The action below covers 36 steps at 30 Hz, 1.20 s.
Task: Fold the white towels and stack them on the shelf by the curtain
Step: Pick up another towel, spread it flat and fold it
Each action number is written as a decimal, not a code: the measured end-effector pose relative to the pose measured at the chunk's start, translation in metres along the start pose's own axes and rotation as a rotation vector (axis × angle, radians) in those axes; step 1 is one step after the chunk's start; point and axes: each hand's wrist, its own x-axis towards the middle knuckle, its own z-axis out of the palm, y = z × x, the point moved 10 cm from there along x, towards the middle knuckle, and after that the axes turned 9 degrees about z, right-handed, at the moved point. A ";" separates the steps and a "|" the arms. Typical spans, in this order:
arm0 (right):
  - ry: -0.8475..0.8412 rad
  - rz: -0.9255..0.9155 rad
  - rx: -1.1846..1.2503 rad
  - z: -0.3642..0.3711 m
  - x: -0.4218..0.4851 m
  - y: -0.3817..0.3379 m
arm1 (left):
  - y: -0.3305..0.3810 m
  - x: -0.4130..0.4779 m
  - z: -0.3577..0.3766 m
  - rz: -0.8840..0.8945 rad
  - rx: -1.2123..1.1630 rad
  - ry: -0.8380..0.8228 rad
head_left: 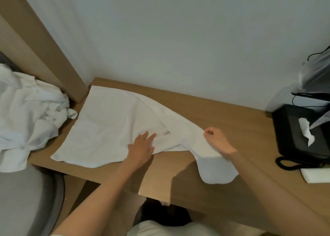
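A white towel (110,121) lies spread over the left part of a wooden desk (232,114), its right end lifted and folded toward the middle. My left hand (142,147) presses flat on the towel near its front edge, fingers straight. My right hand (217,140) pinches the raised right edge of the same towel, and a loose corner hangs down below my wrist over the desk front. A crumpled heap of white towels (26,114) sits to the left on a grey seat.
A black tissue box (292,128) with a tissue sticking out stands at the right end of the desk, with a black cord and a white pad in front of it. A wooden panel (44,44) rises at the left. The white wall is behind.
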 end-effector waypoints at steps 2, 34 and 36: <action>0.180 -0.031 -0.211 -0.004 -0.009 0.003 | -0.002 -0.001 0.002 0.005 -0.032 -0.018; 0.323 -0.191 -0.110 0.020 -0.086 -0.020 | 0.014 -0.020 -0.005 0.125 -0.052 -0.005; 0.398 -0.224 -0.055 -0.012 -0.083 -0.039 | 0.036 -0.012 -0.015 0.170 -0.019 0.037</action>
